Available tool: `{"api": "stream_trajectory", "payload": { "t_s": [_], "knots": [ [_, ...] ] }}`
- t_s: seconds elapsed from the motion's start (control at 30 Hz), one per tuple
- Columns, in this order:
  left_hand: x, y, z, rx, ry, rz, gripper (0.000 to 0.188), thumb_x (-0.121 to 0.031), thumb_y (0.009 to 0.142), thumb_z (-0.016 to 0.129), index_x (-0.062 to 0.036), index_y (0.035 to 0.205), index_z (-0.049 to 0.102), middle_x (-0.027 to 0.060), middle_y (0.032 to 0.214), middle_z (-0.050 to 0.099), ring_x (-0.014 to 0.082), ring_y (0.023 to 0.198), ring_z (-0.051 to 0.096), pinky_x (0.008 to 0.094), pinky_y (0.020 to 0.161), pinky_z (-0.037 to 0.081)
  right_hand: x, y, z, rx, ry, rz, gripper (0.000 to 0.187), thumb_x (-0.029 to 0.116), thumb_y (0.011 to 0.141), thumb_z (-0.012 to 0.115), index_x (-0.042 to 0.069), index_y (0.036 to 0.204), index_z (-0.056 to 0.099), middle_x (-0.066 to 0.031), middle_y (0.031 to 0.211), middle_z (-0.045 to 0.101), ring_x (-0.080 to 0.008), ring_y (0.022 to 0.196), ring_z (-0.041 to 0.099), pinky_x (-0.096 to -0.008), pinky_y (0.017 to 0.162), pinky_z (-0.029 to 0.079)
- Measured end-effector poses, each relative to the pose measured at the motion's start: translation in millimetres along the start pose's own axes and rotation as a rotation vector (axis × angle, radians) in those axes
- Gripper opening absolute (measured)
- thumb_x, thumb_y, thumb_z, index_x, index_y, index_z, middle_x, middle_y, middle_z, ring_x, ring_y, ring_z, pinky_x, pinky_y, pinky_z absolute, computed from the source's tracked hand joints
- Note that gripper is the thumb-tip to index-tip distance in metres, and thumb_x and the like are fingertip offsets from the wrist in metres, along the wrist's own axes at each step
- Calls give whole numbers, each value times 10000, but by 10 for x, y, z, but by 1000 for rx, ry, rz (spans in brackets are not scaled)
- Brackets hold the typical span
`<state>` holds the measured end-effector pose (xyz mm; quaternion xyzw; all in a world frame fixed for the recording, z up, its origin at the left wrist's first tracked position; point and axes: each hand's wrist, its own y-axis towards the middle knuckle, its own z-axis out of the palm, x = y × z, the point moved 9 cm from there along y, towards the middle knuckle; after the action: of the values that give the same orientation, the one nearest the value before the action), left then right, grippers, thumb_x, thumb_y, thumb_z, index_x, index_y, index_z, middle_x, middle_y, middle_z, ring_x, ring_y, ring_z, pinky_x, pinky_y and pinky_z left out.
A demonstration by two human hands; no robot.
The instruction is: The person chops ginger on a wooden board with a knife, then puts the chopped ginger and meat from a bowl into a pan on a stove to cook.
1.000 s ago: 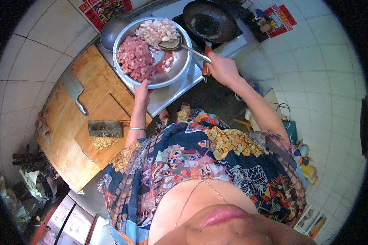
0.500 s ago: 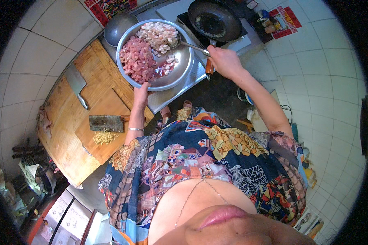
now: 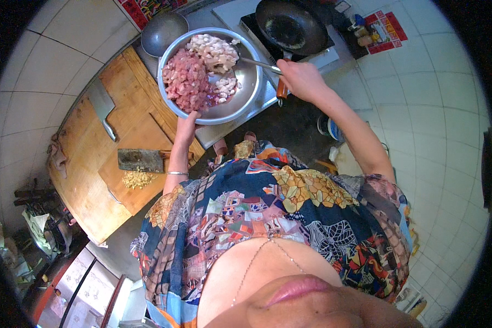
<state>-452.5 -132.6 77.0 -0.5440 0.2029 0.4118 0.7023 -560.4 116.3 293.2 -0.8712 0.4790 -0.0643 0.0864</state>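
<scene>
A wide metal bowl [image 3: 247, 90] holds diced pink meat [image 3: 183, 81] on its left and paler, fatty pieces [image 3: 210, 53] at the back. A few loose pale bits lie in reddish liquid near the middle. My left hand [image 3: 187, 127] grips the bowl's near rim, thumb on top. In my closed right hand [image 3: 300, 80] is the handle of a metal spoon [image 3: 259, 64]. It reaches over the bowl's right rim to the pale pieces, which mostly hide its head.
Left, a wooden board [image 3: 85, 180] carries a knife [image 3: 102, 106], a cleaver [image 3: 140, 160] and chopped yellowish bits [image 3: 138, 179]. Behind the bowl stands an empty metal bowl [image 3: 163, 34]. A dark wok [image 3: 290, 27] sits on the stove at back right, its wooden handle [image 3: 281, 88] beside my right hand.
The spoon's head has gone further in among the pale pieces, which are pushed up slightly at the right. My left hand keeps its hold on the rim. The whole view has shifted a little.
</scene>
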Motion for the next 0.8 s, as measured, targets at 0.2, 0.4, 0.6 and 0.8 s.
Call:
{"api": "stream_trajectory", "payload": {
  "t_s": [0.2, 0.4, 0.6, 0.8],
  "knots": [
    [-70, -6, 5, 2, -26, 56, 314, -81, 737, 513, 39, 1027, 522, 81, 898, 594, 188, 741, 588, 322, 634, 516, -37, -5, 89, 24, 83, 17, 200, 214, 810, 567, 55, 893, 478, -148, 733, 605, -361, 692, 604, -463, 583, 482],
    [-72, 2, 51, -3, -91, -16, 311, -67, 736, 518, 20, 1034, 506, 99, 909, 602, 201, 747, 602, 349, 638, 536, -148, -284, 292, 16, 174, 99, 198, 241, 827, 558, 75, 891, 469, -161, 744, 599, -383, 699, 589, -485, 586, 457],
    [-81, 68, 56, -4, -162, -17, 315, -70, 742, 523, 11, 1042, 476, 88, 892, 585, 208, 751, 599, 364, 645, 535, -130, -449, 330, 37, 286, 185, 178, 228, 851, 538, 77, 928, 485, -150, 779, 587, -361, 760, 578, -459, 624, 440],
    [-24, 122, 82, 21, -217, -21, 290, -72, 744, 528, 7, 1018, 469, 86, 884, 568, 218, 762, 598, 374, 660, 532, -159, -602, 228, 101, 334, 287, 200, 245, 837, 560, 82, 946, 519, -154, 805, 594, -362, 781, 572, -446, 640, 444]
  ]
}}
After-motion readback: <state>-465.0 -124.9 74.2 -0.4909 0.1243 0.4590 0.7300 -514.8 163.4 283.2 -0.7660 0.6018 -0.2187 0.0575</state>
